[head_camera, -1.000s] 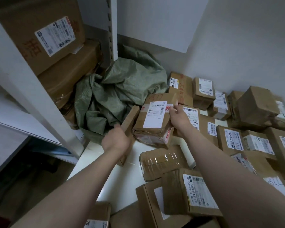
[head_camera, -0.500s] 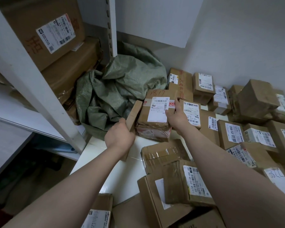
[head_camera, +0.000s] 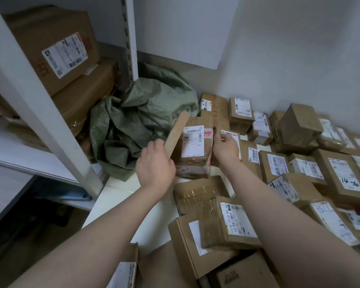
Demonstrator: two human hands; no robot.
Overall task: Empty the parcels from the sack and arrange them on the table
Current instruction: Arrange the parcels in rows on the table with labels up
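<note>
Parcel storeroom: labelled cartons (head_camera: 239, 113), shelving (head_camera: 36, 96).

The white table (head_camera: 121, 196) runs from the lower centre of the frame back to the wall at the upper right, and its top shows along a strip on the left. At its far left corner the green sack (head_camera: 137, 125) slumps, crumpled. Brown cardboard parcels (head_camera: 276, 165) crowd the right half, most with white labels facing up and packed edge to edge. In the centre a taped box (head_camera: 193, 194) lies just beside a labelled box (head_camera: 235, 223), which appears to rest partly on a wide flat carton (head_camera: 185, 242) at the bottom.
</note>
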